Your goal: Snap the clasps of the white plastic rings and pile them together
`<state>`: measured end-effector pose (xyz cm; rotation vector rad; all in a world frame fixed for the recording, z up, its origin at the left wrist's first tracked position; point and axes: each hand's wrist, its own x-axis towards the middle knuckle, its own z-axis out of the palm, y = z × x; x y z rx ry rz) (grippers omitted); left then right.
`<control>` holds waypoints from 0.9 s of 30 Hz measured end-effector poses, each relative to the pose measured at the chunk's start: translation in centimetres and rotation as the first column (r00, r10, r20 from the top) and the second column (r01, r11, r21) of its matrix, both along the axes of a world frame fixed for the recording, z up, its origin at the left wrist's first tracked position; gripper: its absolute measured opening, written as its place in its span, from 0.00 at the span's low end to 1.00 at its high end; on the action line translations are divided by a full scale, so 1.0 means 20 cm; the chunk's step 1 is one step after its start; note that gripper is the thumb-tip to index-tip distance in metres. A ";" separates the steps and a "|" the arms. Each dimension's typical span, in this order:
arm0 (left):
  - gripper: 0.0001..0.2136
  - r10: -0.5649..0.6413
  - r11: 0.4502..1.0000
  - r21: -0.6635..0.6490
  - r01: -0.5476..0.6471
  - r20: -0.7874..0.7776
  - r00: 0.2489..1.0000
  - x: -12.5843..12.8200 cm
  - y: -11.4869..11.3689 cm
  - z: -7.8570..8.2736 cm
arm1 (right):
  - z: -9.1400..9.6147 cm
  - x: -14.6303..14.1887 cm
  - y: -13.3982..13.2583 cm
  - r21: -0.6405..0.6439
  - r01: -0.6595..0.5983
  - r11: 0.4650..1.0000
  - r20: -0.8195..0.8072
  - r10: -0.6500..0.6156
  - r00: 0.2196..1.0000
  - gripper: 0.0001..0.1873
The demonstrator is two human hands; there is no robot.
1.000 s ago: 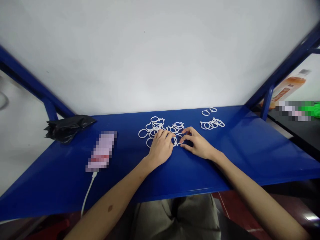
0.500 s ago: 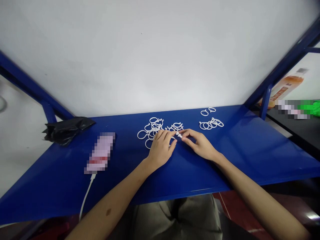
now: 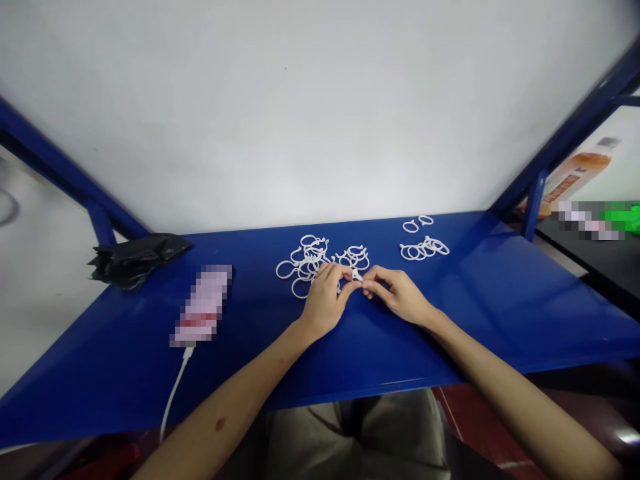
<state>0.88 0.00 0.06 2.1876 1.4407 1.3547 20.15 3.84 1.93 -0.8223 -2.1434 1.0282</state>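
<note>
My left hand (image 3: 323,301) and my right hand (image 3: 399,293) meet fingertip to fingertip above the blue table (image 3: 450,313), both pinched on one small white plastic ring (image 3: 356,276). Just behind them lies a loose heap of white rings (image 3: 313,257). A smaller group of white rings (image 3: 424,248) sits farther right, with two single rings (image 3: 418,223) behind it.
A phone (image 3: 203,305) on a white cable (image 3: 173,393) lies at the left of the table. A crumpled black bag (image 3: 134,257) sits at the back left. A white wall rises behind. A bottle (image 3: 570,175) stands on another surface at the far right.
Both hands drew back from the heap toward me and lifted slightly. Their fingers have closed onto one white ring held between them.
</note>
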 end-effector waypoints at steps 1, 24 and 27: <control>0.02 -0.007 1.000 0.015 0.007 -0.006 1.000 0.01 -0.01 0.00 | -0.01 -0.01 0.00 0.018 -0.019 1.000 0.008 0.019 1.000 0.14; 0.04 0.009 0.999 0.038 -0.008 -0.014 1.000 -0.04 0.00 0.05 | 0.03 0.01 -0.01 -0.099 0.007 0.995 -0.162 -0.023 0.987 0.17; 0.05 -0.028 0.999 0.036 0.029 -0.007 1.000 -0.04 0.00 0.06 | 0.01 0.01 -0.01 -0.125 0.034 0.992 -0.202 -0.059 0.978 0.15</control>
